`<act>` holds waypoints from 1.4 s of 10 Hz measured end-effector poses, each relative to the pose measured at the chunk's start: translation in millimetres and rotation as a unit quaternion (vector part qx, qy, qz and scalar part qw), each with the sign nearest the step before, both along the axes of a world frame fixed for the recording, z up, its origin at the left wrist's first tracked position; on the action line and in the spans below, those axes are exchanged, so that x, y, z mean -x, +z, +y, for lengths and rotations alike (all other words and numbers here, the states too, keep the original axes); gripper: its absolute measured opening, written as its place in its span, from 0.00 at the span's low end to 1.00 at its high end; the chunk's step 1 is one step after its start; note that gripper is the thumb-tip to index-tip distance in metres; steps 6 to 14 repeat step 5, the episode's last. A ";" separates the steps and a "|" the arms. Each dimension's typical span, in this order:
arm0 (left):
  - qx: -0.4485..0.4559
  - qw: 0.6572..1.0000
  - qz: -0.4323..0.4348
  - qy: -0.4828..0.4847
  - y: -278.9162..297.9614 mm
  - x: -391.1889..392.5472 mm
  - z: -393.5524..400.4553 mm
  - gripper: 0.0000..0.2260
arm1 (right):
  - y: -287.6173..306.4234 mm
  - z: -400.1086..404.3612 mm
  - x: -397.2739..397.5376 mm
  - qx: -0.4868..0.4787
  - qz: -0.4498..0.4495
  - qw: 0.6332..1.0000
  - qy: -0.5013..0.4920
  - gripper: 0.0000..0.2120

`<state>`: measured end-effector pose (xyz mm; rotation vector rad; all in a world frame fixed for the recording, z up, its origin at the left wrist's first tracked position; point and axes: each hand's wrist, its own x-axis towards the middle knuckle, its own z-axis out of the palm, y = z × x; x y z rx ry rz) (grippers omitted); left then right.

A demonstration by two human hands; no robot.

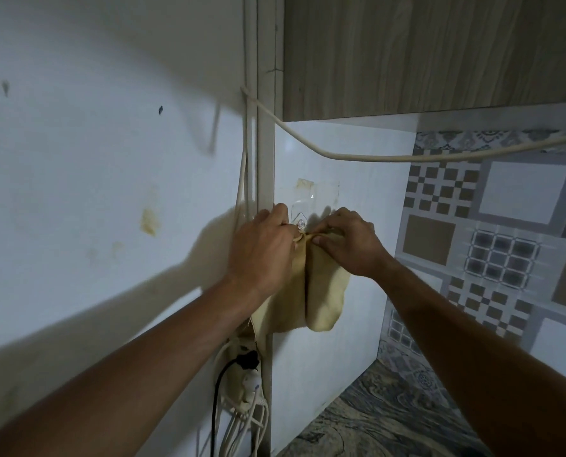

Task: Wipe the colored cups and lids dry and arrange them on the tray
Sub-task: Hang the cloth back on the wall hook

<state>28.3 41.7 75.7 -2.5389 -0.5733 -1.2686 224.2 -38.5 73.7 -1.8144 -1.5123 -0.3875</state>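
Both arms are stretched up to the wall, and the two hands meet at a small clear stick-on hook [300, 222] fixed to the white panel. A pale yellow cloth [321, 291] hangs down from just under that hook in two soft folds, its lower edge drooping towards the power strip [246, 374] below, where a black plug and several white cables crowd together. The left hand [262, 249] has its fingers curled over the cloth's top edge, bunching it right beside the hook; the right hand [347, 240] pinches the same gathered top between thumb and bent fingers from the other side. A thick white cord [357, 156] sags across the wall above them, under a wood-grain cabinet [440, 54]. Patterned tiles [493, 232] cover the wall to the right, and no cups, lids or tray can be seen from here
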 end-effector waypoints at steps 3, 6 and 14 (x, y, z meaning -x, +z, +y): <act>0.110 0.993 -0.001 0.043 -14.2 -5.9 -16.4 0.06 | -29.5 4.3 33.0 -0.041 0.269 0.959 0.074 0.08; 0.292 0.946 -0.134 -0.042 -34.1 -5.1 -29.6 0.08 | -41.8 -3.0 41.8 -0.072 0.442 0.891 0.077 0.04; 0.292 0.946 -0.134 -0.042 -34.1 -5.1 -29.6 0.08 | -41.8 -3.0 41.8 -0.072 0.442 0.891 0.077 0.04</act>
